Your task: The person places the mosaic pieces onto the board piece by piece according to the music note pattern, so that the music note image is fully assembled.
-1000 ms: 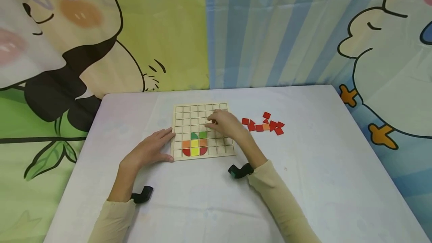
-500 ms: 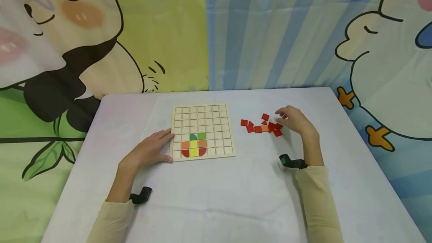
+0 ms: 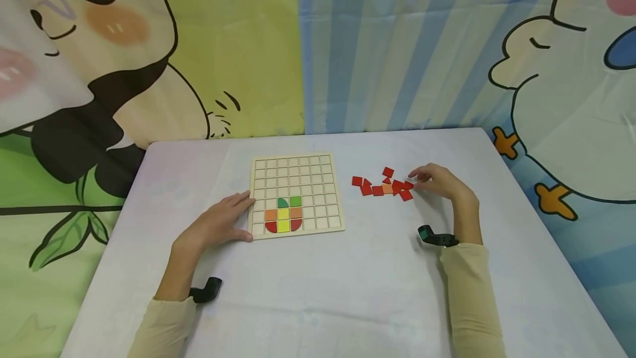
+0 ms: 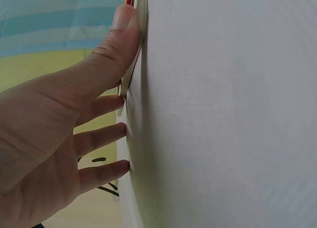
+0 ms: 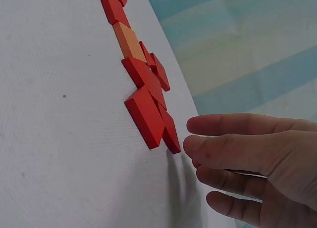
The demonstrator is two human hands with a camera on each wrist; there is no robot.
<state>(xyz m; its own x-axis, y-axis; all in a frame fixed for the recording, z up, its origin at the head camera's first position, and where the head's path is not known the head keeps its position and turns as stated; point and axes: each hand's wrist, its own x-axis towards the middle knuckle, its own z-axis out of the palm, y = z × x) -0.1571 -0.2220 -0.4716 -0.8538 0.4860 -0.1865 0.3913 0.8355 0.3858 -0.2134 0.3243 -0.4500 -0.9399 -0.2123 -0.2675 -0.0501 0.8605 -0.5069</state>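
A wooden grid board (image 3: 318, 192) lies on the white table. Near its lower left, colored tiles fill several cells: green ones on top, a yellow column (image 3: 283, 220) in the middle, orange and red at the sides. My left hand (image 3: 216, 221) rests at the board's left edge, thumb (image 4: 121, 35) against the rim and fingers spread straight. To the right of the board is a loose cluster of red tiles (image 3: 396, 187) with one orange tile (image 5: 129, 40) among them. At the cluster's right end hovers my right hand (image 3: 439, 180), fingers loosely bent, nothing between them.
A single red square tile (image 3: 388, 172) lies at the back of the cluster. Black wrist cameras sit on both wrists. Behind the table (image 3: 318, 280) hangs a printed cloth (image 3: 387, 43) with cartoon animals, meeting the table's far edge.
My right hand has moved from over the board to the right end of the tile cluster, then dropped slightly closer to it. My left hand stays at the board's edge.
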